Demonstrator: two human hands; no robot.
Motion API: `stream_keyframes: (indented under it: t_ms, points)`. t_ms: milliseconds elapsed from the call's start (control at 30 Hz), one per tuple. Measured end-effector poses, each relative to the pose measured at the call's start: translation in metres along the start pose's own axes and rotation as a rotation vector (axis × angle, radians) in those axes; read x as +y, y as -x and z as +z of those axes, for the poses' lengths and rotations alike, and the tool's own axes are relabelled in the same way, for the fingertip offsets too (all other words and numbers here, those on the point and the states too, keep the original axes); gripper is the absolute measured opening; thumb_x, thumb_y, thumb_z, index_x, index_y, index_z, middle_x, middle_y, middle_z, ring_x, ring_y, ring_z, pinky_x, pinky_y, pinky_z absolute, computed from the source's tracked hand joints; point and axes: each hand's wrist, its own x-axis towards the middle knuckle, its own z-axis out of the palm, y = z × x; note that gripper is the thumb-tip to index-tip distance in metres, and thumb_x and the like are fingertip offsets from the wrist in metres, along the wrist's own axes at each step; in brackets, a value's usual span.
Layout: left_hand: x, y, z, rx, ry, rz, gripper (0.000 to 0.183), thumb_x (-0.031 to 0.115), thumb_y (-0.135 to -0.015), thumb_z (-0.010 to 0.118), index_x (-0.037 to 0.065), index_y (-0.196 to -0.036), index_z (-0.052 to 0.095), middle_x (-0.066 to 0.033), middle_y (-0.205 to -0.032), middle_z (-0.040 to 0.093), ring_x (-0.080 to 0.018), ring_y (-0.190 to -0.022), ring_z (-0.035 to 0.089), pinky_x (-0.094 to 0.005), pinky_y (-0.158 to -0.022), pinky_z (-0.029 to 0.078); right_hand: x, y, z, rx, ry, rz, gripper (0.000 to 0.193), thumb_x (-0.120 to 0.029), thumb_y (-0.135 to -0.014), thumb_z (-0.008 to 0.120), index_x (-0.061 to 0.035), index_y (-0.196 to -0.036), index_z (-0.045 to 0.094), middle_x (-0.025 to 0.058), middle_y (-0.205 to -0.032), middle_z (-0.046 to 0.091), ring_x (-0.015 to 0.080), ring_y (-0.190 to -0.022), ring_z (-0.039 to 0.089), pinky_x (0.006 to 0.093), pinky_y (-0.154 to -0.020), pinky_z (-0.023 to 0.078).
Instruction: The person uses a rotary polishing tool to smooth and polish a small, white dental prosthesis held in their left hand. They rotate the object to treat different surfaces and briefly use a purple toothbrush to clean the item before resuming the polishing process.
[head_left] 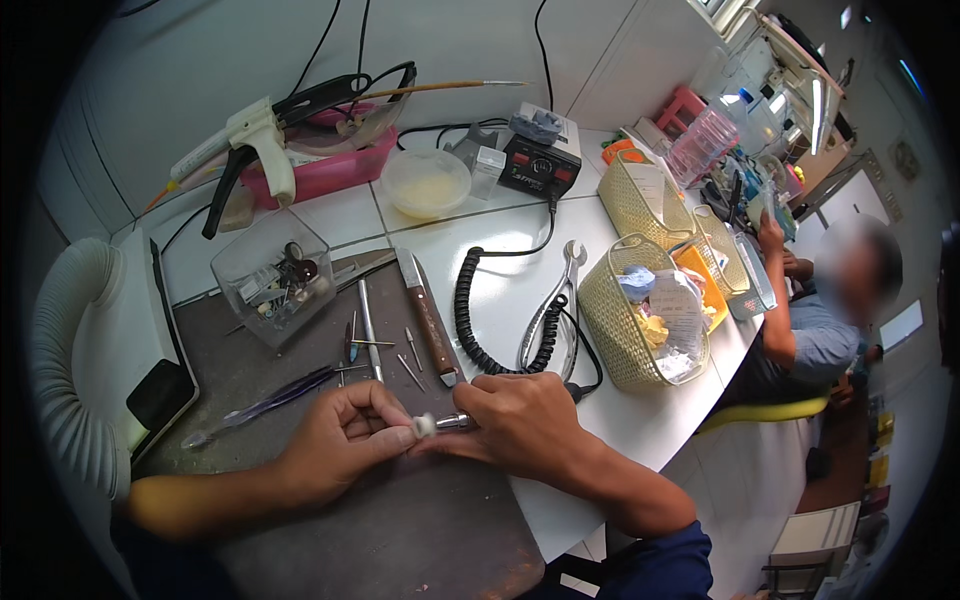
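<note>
Grey board (430, 530): lay bare toward its near edge.
Far side: wooden-handled knife (428, 315) obstructed.
Right: coiled cord (465, 320) and basket (625, 350) blocked.

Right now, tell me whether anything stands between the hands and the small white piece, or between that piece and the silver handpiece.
Nothing visible does: the left hand pinches the white piece, and the right hand holds the silver handpiece close by; whether they touch is too small to tell.
</note>
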Motion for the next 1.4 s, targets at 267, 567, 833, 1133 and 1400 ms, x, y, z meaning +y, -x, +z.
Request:
stream_keyframes:
  t_ms: [267, 567, 833, 1133, 1400]
  points:
    - [0.002, -0.003, 0.01, 0.029, -0.031, 0.009, 0.012, 0.003, -0.086, 0.065, 0.002, -0.089, 0.053, -0.006, -0.094, 0.06, -0.0109, -0.089, 0.062, -0.0249, -0.084, 0.049, 0.003, 0.006, 0.0, 0.067, -0.045, -0.033, 0.057, -0.058, -0.081, 0.062, -0.0035, -0.065, 0.059, 0.0106, -0.06, 0.062, 0.0271, -0.052, 0.064, 0.0349, -0.046, 0.049]
    - [0.003, -0.002, 0.015, 0.043, 0.037, 0.055, 0.012, 0.001, -0.085, 0.065, 0.002, -0.088, 0.054, -0.008, -0.09, 0.061, -0.0129, -0.085, 0.062, -0.027, -0.08, 0.051, 0.004, 0.007, 0.006, 0.144, -0.009, -0.063, 0.056, -0.06, -0.076, 0.066, -0.0056, -0.065, 0.057, 0.0063, -0.057, 0.058, 0.0239, -0.049, 0.062, 0.0337, -0.044, 0.048]
    - [-0.001, -0.001, 0.011, 0.056, 0.044, 0.072, 0.013, 0.0, -0.084, 0.067, 0.002, -0.089, 0.055, -0.0085, -0.09, 0.062, -0.0145, -0.084, 0.063, -0.0278, -0.079, 0.052, 0.004, 0.007, 0.008, 0.126, -0.026, -0.045, 0.056, -0.059, -0.078, 0.064, -0.0055, -0.065, 0.057, 0.0074, -0.06, 0.061, 0.025, -0.051, 0.063, 0.0351, -0.045, 0.049]
    - [-0.002, -0.001, 0.012, 0.082, 0.044, 0.078, 0.015, 0.001, -0.083, 0.068, 0.002, -0.088, 0.053, -0.0078, -0.089, 0.06, -0.0151, -0.083, 0.062, -0.0283, -0.076, 0.05, 0.004, 0.007, 0.006, 0.143, -0.023, -0.048, 0.054, -0.058, -0.08, 0.063, -0.0057, -0.067, 0.056, 0.0079, -0.061, 0.061, 0.0256, -0.053, 0.064, 0.0359, -0.046, 0.05]
    - [-0.003, -0.001, 0.015, 0.096, 0.083, 0.108, 0.015, -0.001, -0.084, 0.067, 0.002, -0.089, 0.053, -0.0096, -0.087, 0.06, -0.0164, -0.079, 0.062, -0.029, -0.076, 0.051, 0.006, 0.008, 0.001, 0.082, -0.043, -0.025, 0.052, -0.054, -0.081, 0.063, -0.0035, -0.069, 0.056, 0.0096, -0.064, 0.062, 0.0271, -0.057, 0.065, 0.036, -0.047, 0.051]
